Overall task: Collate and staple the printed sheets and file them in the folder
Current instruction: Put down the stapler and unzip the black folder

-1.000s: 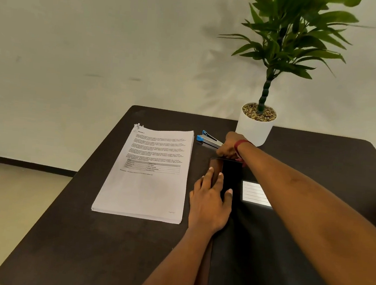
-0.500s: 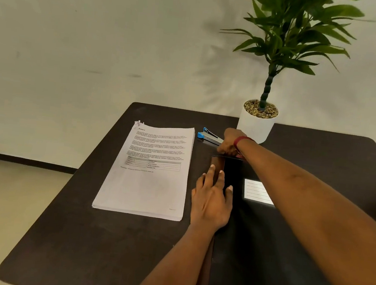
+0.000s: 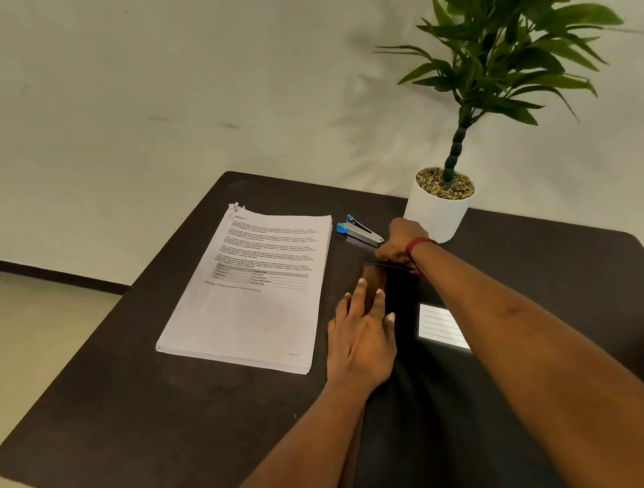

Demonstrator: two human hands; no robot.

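Dark brown table (image 3: 140,403), white sheets (image 3: 250,315) with black print and a grey grid. Left of the white pot (image 3: 435,215), a blue-and-silver stapler (image 3: 359,231). Black folder (image 3: 453,414), white lined label (image 3: 438,326), red wristband (image 3: 414,247).

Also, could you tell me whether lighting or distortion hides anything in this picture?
Head view: the black folder almost merges with the dark table; the plant casts a soft shadow on the wall; print on the sheets is too fine to read.

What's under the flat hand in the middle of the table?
The left hand lies flat on a black folder with a brown spine. The folder's cover hides anything inside.
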